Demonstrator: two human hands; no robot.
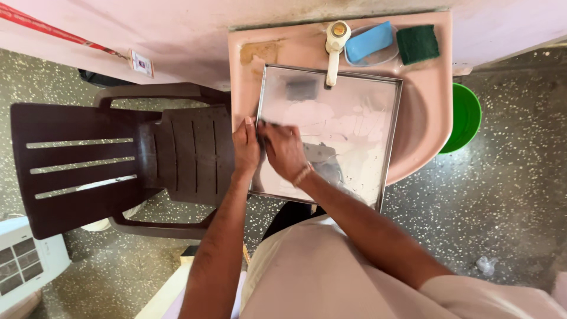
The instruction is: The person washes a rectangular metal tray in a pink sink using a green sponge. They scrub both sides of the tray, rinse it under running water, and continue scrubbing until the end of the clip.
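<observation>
The left hand [245, 145] grips the steel tray's [354, 118] nine-o'clock edge, fingers curled. The right hand [283, 150] presses flat on it. The tray rests on a pink sink [428, 106].

One tray [348, 118], two hands [266, 147]

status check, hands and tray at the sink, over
Left hand grips steel tray at its left rim. Right hand presses on tray surface, what it holds unclear. Tray rests across pink sink, under tap.
</observation>
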